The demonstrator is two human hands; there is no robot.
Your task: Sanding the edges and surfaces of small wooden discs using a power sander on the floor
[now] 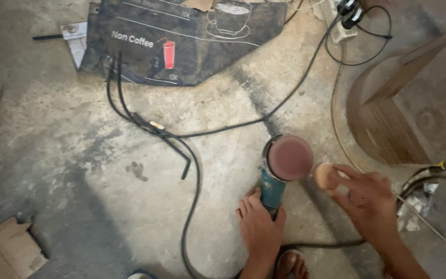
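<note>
Your left hand: grip clenched around the teal angle grinder, its reddish sanding disc facing up. Your right hand: grip pinching a small round wooden piece just beside the disc's right edge. Black cables cross the concrete floor; wooden stool at right.

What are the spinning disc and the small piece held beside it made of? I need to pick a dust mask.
Disc: likely abrasive sanding paper, matte reddish-brown, blurred. Small round piece in the right hand: probably wood, pale tan and unfinished, though blur leaves it open.
</note>
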